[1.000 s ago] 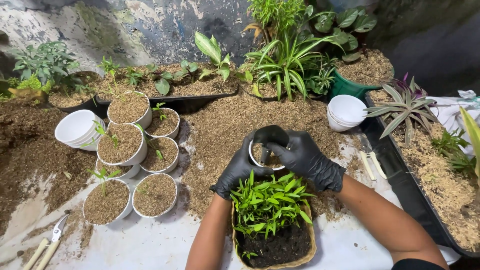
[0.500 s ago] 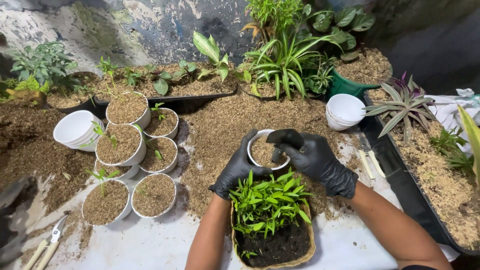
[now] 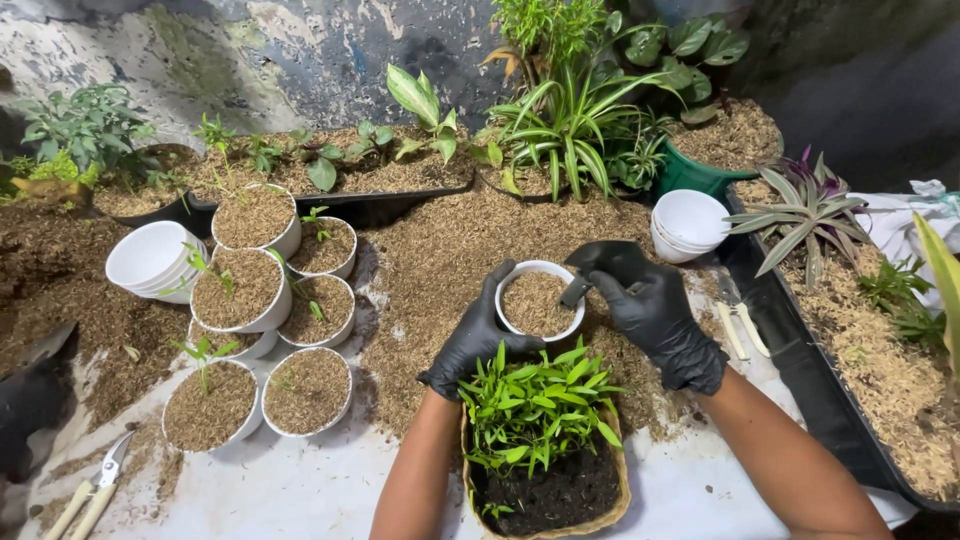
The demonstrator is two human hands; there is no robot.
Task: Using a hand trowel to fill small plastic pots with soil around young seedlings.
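White cup (image 3: 540,300), round and filled nearly to the rim with brown husk-like potting mix, sits near the middle of the work surface (image 3: 300,490), on a broad heap of the same loose mix (image 3: 450,250). Left hand (image 3: 478,338), in a black glove, wraps the cup's near-left side, fingers curled against the wall and thumb at the rim. Right hand (image 3: 650,310), also gloved in black, hangs just right of the cup's far-right rim; its fingers are drawn together in a pinch, and whether they hold anything cannot be told. The two hands are apart, with the cup between them.

Directly below the cup, toward the near edge, a woven basket (image 3: 600,515) holds dark soil and a dense clump of green seedlings (image 3: 535,400); the seedling tips overlap the left wrist. Left of centre stand several filled white cups (image 3: 255,290) packed side by side, some bearing a small sprout. A stack of empty white cups (image 3: 155,258) lies tilted just beside that group, toward the left edge. A second stack of empty cups (image 3: 690,222) stands upright right of centre, toward the far edge. Pruning shears (image 3: 95,485) lie at the near-left corner. A striped-leaf plant (image 3: 575,125) and other foliage line the far edge, and a long black tray (image 3: 800,350) of mix with a purple-and-silver plant (image 3: 810,210) runs along the right edge.
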